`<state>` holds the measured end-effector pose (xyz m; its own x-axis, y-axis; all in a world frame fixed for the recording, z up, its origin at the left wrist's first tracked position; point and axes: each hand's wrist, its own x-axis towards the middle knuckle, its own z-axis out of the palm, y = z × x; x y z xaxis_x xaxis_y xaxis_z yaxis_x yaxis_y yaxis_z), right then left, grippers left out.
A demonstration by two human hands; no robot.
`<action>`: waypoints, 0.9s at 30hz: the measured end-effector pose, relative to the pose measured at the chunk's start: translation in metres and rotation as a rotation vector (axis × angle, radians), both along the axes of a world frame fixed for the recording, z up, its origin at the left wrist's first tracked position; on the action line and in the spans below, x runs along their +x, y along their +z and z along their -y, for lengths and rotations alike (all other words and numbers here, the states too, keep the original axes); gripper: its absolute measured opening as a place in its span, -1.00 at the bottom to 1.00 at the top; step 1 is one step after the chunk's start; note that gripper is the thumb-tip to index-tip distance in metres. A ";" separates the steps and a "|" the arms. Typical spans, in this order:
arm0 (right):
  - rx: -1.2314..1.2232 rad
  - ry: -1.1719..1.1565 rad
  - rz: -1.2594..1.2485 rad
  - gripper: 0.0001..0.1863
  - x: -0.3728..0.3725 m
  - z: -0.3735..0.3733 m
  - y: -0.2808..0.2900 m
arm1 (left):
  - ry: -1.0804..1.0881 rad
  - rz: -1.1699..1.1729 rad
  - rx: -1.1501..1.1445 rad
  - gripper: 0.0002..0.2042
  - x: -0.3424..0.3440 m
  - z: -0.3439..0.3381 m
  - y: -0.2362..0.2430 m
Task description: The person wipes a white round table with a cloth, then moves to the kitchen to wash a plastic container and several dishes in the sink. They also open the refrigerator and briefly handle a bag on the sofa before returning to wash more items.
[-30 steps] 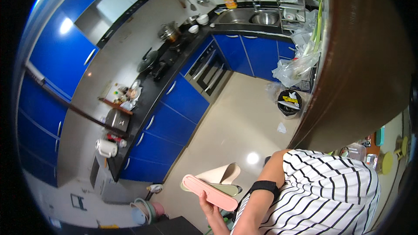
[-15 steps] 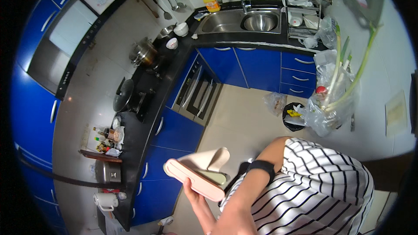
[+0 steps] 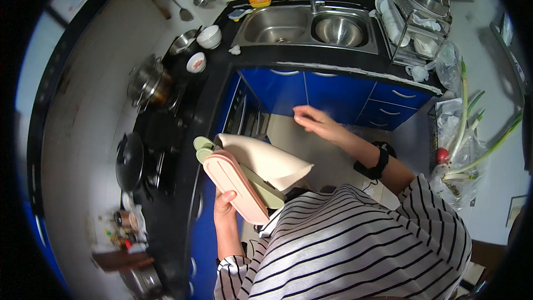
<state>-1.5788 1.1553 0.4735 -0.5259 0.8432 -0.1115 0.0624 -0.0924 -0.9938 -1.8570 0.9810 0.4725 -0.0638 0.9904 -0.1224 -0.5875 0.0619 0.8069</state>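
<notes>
1. I see the left hand (image 3: 224, 204) clamped on a long pink case (image 3: 236, 186), thumb across its face, the case slanting near the edge of the black countertop (image 3: 219, 80).
2. Just behind it are green pieces (image 3: 264, 190) and a curved cream sheet (image 3: 264, 158) (how far the fingers reach around those, I cannot tell).
3. From here I have the right hand (image 3: 316, 121) before the blue cabinets (image 3: 327, 94), well apart from the case, fingers loosely bent; whether the fingertips meet, I cannot tell.
4. Farther off I make out a steel sink (image 3: 277, 25).
</notes>
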 end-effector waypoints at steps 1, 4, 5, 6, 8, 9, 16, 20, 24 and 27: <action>-0.140 -0.026 0.062 -0.30 -0.010 -0.010 -0.008 | -0.035 0.006 0.013 -0.30 -0.011 -0.024 0.001; -0.404 0.066 0.012 -0.19 -0.039 -0.037 -0.029 | -0.075 0.032 -0.029 -0.42 -0.028 -0.083 -0.003; -0.531 0.058 0.016 -0.16 -0.050 -0.047 -0.035 | -0.145 0.062 -0.058 -0.42 -0.035 -0.102 -0.003; -0.626 0.057 0.007 -0.13 -0.063 -0.060 -0.040 | -0.149 0.087 -0.054 -0.41 -0.039 -0.119 -0.004; -0.731 0.092 -0.074 -0.09 -0.081 -0.089 -0.051 | -0.228 0.097 -0.045 -0.40 -0.046 -0.153 -0.006; -0.747 0.125 -0.142 -0.08 -0.090 -0.105 -0.056 | -0.246 0.102 -0.038 -0.40 -0.050 -0.169 -0.008; -0.875 0.188 -0.311 -0.05 -0.115 -0.228 -0.063 | -0.363 0.099 0.014 -0.35 -0.074 -0.295 -0.024; -0.703 0.053 -0.305 -0.22 -0.123 -0.325 -0.040 | -0.257 0.055 -0.034 -0.36 -0.081 -0.381 -0.029; -0.168 -0.064 -0.254 -0.25 -0.127 -0.421 -0.028 | -0.128 0.099 -0.115 -0.37 -0.083 -0.462 -0.029; -0.247 -0.067 -0.294 -0.18 -0.138 -0.486 -0.046 | -0.125 0.006 -0.103 -0.26 -0.082 -0.516 -0.034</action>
<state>-1.7171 1.6413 0.4276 -0.5103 0.8434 -0.1681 -0.2360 -0.3254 -0.9157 -1.9389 1.4975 0.4386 0.0602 0.9728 -0.2238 -0.5748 0.2171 0.7890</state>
